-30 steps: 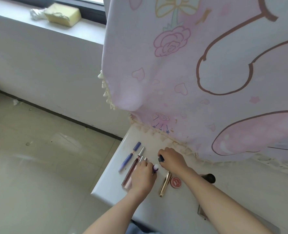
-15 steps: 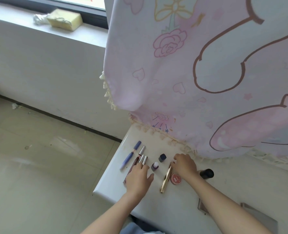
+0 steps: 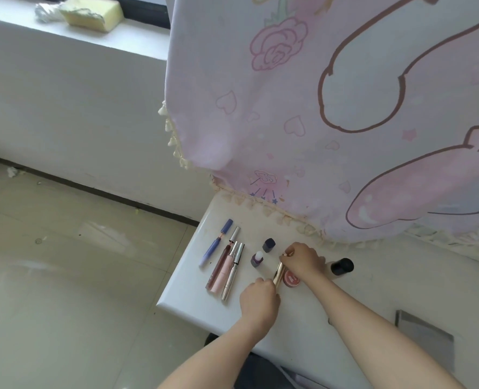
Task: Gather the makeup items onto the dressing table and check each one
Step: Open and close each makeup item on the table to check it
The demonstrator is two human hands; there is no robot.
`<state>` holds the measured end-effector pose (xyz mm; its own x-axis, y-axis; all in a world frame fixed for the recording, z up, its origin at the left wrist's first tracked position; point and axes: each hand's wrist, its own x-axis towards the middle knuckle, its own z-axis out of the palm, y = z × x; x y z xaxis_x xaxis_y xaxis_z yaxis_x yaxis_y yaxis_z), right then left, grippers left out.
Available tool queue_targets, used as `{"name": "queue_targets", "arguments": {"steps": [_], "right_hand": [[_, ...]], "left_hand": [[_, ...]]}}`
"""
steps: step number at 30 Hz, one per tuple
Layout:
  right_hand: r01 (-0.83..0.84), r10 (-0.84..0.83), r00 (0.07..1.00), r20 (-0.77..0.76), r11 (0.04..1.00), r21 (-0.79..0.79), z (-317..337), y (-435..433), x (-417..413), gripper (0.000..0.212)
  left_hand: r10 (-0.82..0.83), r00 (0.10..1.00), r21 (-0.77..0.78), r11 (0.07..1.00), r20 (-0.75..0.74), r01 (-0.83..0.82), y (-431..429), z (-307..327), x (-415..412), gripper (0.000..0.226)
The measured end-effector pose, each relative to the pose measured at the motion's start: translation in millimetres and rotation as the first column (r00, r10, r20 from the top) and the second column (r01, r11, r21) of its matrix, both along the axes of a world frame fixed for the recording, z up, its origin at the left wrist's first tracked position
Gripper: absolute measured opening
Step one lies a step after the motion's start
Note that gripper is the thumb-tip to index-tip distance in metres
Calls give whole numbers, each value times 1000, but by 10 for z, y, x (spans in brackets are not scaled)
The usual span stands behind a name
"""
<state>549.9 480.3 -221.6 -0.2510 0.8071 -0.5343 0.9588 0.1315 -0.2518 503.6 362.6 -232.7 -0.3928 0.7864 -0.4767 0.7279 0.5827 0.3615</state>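
Observation:
On the white dressing table (image 3: 193,301) lie a blue pen-like tube (image 3: 216,242), a dark red gloss tube (image 3: 223,256), a pink tube (image 3: 227,269) and a silver tube (image 3: 234,272), side by side. A small purple bottle (image 3: 257,259) stands beside its dark cap (image 3: 269,245). My left hand (image 3: 259,303) grips the lower end of a gold tube (image 3: 278,273). My right hand (image 3: 302,259) pinches the gold tube's upper end. A red round pot (image 3: 292,278) sits under my right wrist.
A black-capped bottle (image 3: 342,266) lies right of my right hand. A grey flat case (image 3: 424,338) rests near the table's front right. A pink printed cloth (image 3: 330,108) hangs over the back of the table. A yellow sponge (image 3: 91,12) sits on the windowsill.
My left hand left the row of tubes and moved right onto the gold tube's lower end. My right hand took the tube's upper end. The purple bottle and its cap now stand apart.

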Motion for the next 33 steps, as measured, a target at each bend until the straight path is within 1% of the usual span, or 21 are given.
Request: {"name": "queue_targets", "arguments": {"steps": [3,4,6,7,9,11,13,15,16,18,19,21,22,23,24,25,27,28,30,32,33], "right_hand": [[54,-46,995,-90,994,99,156,-100,76,25],[87,-68,985,-160,989,119,224,-136,108,24],[154,-119,936,-333,985,82,390,-206,165,18],[158,-127,910,-394,986,49,480,-230,189,15],[120,-116,878,-464,993,-21,659,-237,218,11],[102,-137,821,-555,990,-94,842,-223,212,19],[124,-186,731,-657,982,-139,1011,-200,193,27],[142,-217,654,-725,976,-165,1157,-196,166,26],[144,-219,625,-749,976,-165,1202,-195,157,24],[138,-205,582,-787,979,-153,1282,-205,140,24],[130,-197,564,-802,980,-150,1321,-217,136,25],[104,-182,529,-829,983,-149,1383,-238,138,26],[86,-164,514,-842,986,-140,1409,-246,146,26],[62,-135,506,-852,991,-120,1451,-264,158,26],[29,-93,505,-858,995,-91,1480,-270,174,25],[-12,-49,513,-857,998,-64,1526,-281,191,23],[-100,16,527,-850,994,-43,1611,-280,223,21],[-139,37,535,-844,989,-45,1643,-271,243,20],[-189,57,546,-836,980,-56,1692,-254,272,19],[-204,38,548,-836,975,-89,1760,-264,282,11],[-192,0,559,-829,973,-129,1804,-278,271,8]], "left_hand": [[1,999,67,998,-37,1,-60,47,-32,24],[14,999,125,992,-43,-8,-104,83,-53,23],[38,993,281,960,-108,-6,-200,153,-133,15],[17,992,364,931,-127,30,-247,190,-164,13],[-20,984,533,839,-178,113,-294,276,-243,8],[-22,981,635,759,-193,142,-276,421,-339,18],[-9,977,698,698,-215,160,-230,590,-453,23],[-30,968,706,678,-250,204,-177,724,-577,23],[-62,962,692,682,-266,235,-154,768,-639,24],[-113,943,680,666,-314,306,-123,857,-750,28],[-141,937,689,644,-319,332,-112,887,-798,29],[-215,939,704,622,-269,344,-104,986,-855,34],[-245,947,695,644,-209,320,-102,1057,-874,42],[-276,952,664,688,-134,293,-110,1136,-890,52],[-299,952,635,724,-66,271,-123,1196,-899,59],[-311,950,629,732,-35,263,-137,1237,-906,61],[-313,949,636,728,-22,255,-160,1295,-911,61],[-309,951,643,727,-8,242,-167,1302,-917,66],[-296,955,659,720,9,217,-171,1308,-940,73],[-290,957,678,700,-15,223,-172,1310,-958,71],[-288,957,692,684,-35,231,-169,1320,-964,68]]}}
